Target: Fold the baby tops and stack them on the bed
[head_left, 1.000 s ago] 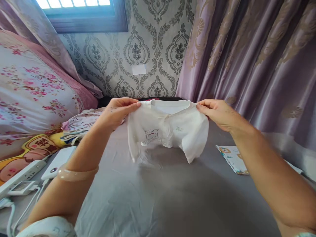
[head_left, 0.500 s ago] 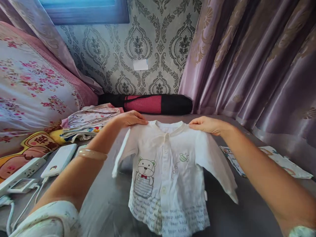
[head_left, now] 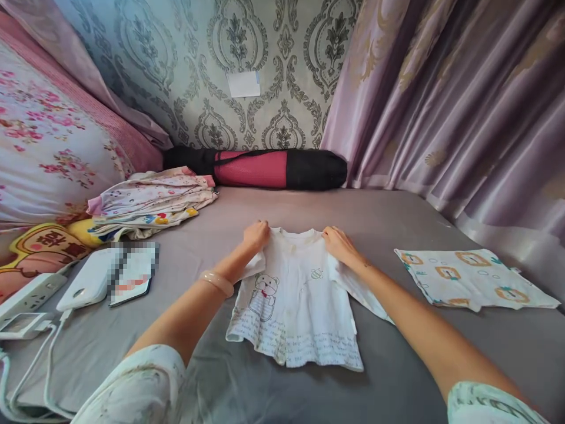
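Observation:
A small white shirt (head_left: 293, 294) with a bear print, a bee print and lettering along its hem lies spread on the grey sheet (head_left: 247, 388), collar away from me. My left hand (head_left: 256, 237) pinches its left shoulder beside the collar. The opposite shoulder is gripped by my right hand (head_left: 339, 242), fingers closed on the cloth. Both sleeves stick out partly from under my hands and forearms.
Folded lion-print cloth (head_left: 472, 277) lies at the right. On the left are piled clothes (head_left: 154, 200), a white power bank (head_left: 90, 280), a phone (head_left: 135, 272), and a power strip (head_left: 33, 297) with cables. A black-and-red bag (head_left: 256, 169) lies along the wall.
The shirt has come down from being held up and now rests on the sheet. Both hands moved lower and closer together, still holding its shoulders. The view has tilted downward.

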{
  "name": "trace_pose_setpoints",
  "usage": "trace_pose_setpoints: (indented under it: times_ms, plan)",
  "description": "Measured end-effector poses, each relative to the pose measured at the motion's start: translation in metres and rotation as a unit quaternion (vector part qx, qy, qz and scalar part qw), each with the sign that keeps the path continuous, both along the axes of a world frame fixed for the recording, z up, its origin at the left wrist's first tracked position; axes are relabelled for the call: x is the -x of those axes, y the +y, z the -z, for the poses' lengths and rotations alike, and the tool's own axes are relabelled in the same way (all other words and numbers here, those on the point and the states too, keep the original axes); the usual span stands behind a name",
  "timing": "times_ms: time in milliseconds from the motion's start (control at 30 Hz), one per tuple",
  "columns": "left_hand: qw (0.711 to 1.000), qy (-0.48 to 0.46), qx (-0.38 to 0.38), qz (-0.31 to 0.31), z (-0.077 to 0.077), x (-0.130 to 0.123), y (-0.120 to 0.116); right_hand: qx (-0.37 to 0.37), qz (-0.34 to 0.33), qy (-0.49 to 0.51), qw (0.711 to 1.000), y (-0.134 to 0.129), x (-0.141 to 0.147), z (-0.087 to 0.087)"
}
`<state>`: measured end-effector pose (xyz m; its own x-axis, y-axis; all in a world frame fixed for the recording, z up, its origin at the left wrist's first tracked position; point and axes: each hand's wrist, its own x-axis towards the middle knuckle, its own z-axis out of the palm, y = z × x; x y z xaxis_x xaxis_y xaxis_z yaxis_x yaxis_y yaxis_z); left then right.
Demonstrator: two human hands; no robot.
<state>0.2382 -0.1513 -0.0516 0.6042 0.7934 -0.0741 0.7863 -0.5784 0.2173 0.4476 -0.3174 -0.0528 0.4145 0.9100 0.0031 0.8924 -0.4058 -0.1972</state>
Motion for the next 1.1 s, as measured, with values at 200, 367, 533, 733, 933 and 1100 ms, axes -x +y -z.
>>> trace_pose_setpoints:
  times_ms: [200,367,533,733,933,1100]
  plan:
    - [0.991,0.028,-0.103,0.080,0.008,0.006,0.016,0.026,-0.029,-0.072,0.997,0.010,-0.009,0.005]
    - [0.978,0.053,-0.145,0.138,0.008,0.006,0.045,0.049,-0.054,-0.116,0.991,0.028,-0.025,0.004]
    - [0.970,0.054,-0.168,0.166,0.007,-0.005,0.070,0.051,-0.088,-0.136,0.985,0.051,-0.041,0.004]
    - [0.978,0.029,-0.148,0.145,0.010,-0.021,0.096,0.057,-0.097,-0.128,0.985,0.078,-0.057,-0.002]
    - [0.990,0.007,-0.065,0.127,0.014,-0.031,0.112,0.041,-0.072,-0.071,0.994,0.088,-0.064,0.004]
    - [0.994,0.019,-0.036,0.098,0.008,-0.046,0.107,0.012,-0.068,-0.013,0.998,0.100,-0.058,0.005]
